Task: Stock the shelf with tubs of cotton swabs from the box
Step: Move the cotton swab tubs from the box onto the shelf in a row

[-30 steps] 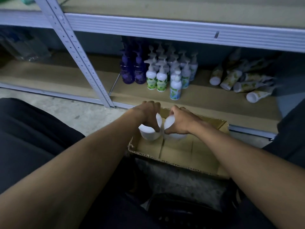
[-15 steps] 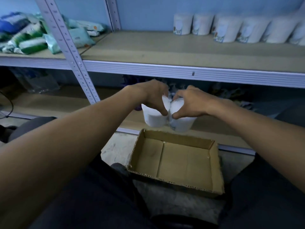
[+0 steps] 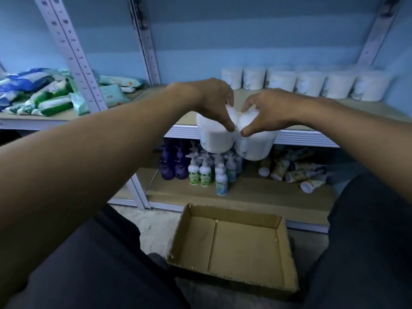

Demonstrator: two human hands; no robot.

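1. Here the left hand (image 3: pixel 211 101) is pinching a white tub of cotton swabs, the left tub (image 3: pixel 216 137), by its lid from above, thumb and fingers curled over the rim.
2. The right hand (image 3: pixel 265 110) is gripping the right tub (image 3: pixel 254 143) the same way.
3. Both tubs are hanging side by side, touching, in front of the edge of the middle shelf (image 3: pixel 312 139); each is standing roughly upright, lid up, its base tipping slightly away from the other.
4. The cardboard box (image 3: pixel 287 253) is lying on the floor between the person's legs, its open top facing up, and nothing is showing inside it.
5. A row of shelved tubs (image 3: pixel 310 84) is standing upright along the back of the middle shelf, well behind the hands.
6. On the lower shelf, pump bottles (image 3: pixel 200 172) are standing upright, while tubes (image 3: pixel 292 172) are lying on their sides to the right.
7. Soft packets (image 3: pixel 49 94) are lying piled on the neighbouring shelf bay at left.
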